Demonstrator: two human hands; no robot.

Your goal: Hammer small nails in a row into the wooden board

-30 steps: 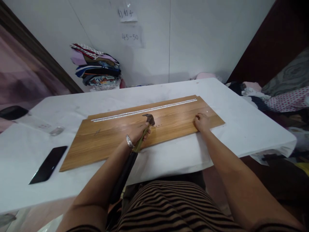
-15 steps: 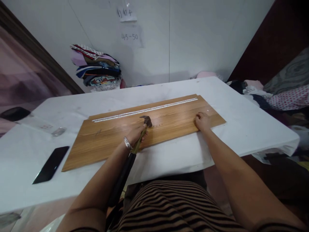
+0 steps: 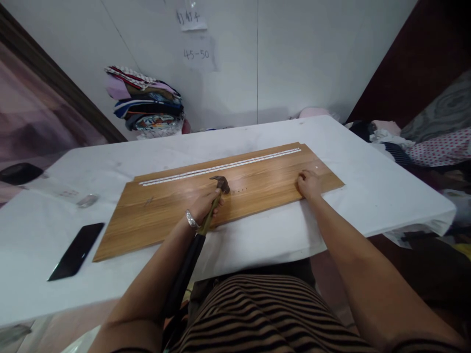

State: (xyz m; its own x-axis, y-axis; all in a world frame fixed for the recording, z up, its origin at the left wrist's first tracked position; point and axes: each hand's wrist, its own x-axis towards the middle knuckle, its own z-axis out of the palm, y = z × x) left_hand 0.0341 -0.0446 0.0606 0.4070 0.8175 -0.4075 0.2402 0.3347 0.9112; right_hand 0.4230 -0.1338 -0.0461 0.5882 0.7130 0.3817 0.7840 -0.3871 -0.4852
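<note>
My left hand (image 3: 203, 206) is wrapped round a claw hammer (image 3: 208, 215), close under its metal head, with the black grip pointing down toward my body. The hammer head is low over the middle of a wood-grain board (image 3: 176, 211), just left of a short row of several small dark nails or holes (image 3: 241, 190). Whether the head touches the board I cannot tell. On the right part of the board rests my right hand (image 3: 309, 184), its fingers curled together; anything between them is hidden. Two white ruler-like strips (image 3: 221, 167) run along the board's far side.
The board lies on a white-covered table (image 3: 386, 186). A black phone (image 3: 76, 251) lies left of it, with a clear plastic piece (image 3: 87, 200) and a dark rounded object (image 3: 20, 173) farther off. Folded clothes (image 3: 147, 100) are piled by the wall; more cloth (image 3: 437, 147) is at right.
The hammer and my left hand have shifted very slightly left, away from the row of dark marks. My right hand keeps its place on the board. The view has tilted a little.
</note>
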